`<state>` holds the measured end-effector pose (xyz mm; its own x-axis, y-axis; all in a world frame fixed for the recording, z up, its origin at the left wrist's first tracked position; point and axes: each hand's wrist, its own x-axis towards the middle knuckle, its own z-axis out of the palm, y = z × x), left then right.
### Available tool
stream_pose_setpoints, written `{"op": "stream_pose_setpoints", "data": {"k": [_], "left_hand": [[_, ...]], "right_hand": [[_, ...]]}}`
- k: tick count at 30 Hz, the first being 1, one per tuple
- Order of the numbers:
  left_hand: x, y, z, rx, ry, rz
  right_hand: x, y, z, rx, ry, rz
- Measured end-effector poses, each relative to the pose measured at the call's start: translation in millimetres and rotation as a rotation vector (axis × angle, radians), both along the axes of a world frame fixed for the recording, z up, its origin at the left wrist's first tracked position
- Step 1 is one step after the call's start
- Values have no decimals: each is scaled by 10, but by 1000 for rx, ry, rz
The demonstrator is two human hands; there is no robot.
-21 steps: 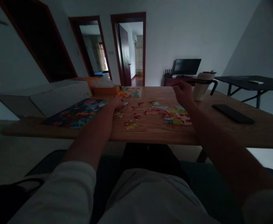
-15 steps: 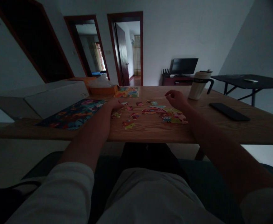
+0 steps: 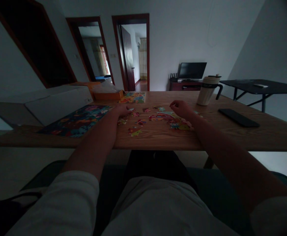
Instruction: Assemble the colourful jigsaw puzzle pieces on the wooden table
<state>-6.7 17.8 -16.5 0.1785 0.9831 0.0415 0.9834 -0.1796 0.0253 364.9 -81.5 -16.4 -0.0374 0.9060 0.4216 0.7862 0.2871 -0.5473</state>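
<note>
Left grip (image 3: 123, 110) is nearly closed, its fingertips at a pale jigsaw piece (image 3: 131, 109); whether it pinches that piece or only touches it, I cannot tell. Right grip (image 3: 180, 108) is loosely curled, thumb and fingers close together above the far edge of the joined pieces, and whether anything sits between them is too dark to make out.

From the left, a long white carton (image 3: 57, 102) stands on the wooden bench (image 3: 155, 141), with a dark, floral-looking jigsaw picture (image 3: 78, 123) lying flat just beside it. Behind the left wrist come an orange tissue box (image 3: 108, 95) and a bright picture sheet (image 3: 135, 97). Loose jigsaw pieces (image 3: 135, 131) lie scattered between the two hands; next is a red arched section (image 3: 161, 116), then a joined cluster (image 3: 178, 124), partly covered by the right forearm. Farther right are a cream handled tumbler (image 3: 204, 94) and a flat black slab (a phone, perhaps) (image 3: 239, 118).

I judge the step in hand to be choosing a piece on the left while the right hand works over the cluster. The next move seems to call for a secure pinch, then matching the piece's edge and colour.
</note>
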Motion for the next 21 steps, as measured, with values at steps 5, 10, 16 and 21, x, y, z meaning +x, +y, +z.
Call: {"op": "stream_pose_setpoints", "data": {"k": [5, 10, 16, 21], "left_hand": [[87, -112, 54, 8, 40, -15], [212, -220, 120, 155, 40, -32], [474, -365, 243, 300, -154, -84], [863, -537, 414, 389, -271, -261]], "right_hand": [[-31, -4, -16, 16, -26, 24], [-48, -22, 0, 8, -46, 20], [-80, -6, -25, 11, -75, 27], [-164, 5, -45, -68, -91, 60]]}}
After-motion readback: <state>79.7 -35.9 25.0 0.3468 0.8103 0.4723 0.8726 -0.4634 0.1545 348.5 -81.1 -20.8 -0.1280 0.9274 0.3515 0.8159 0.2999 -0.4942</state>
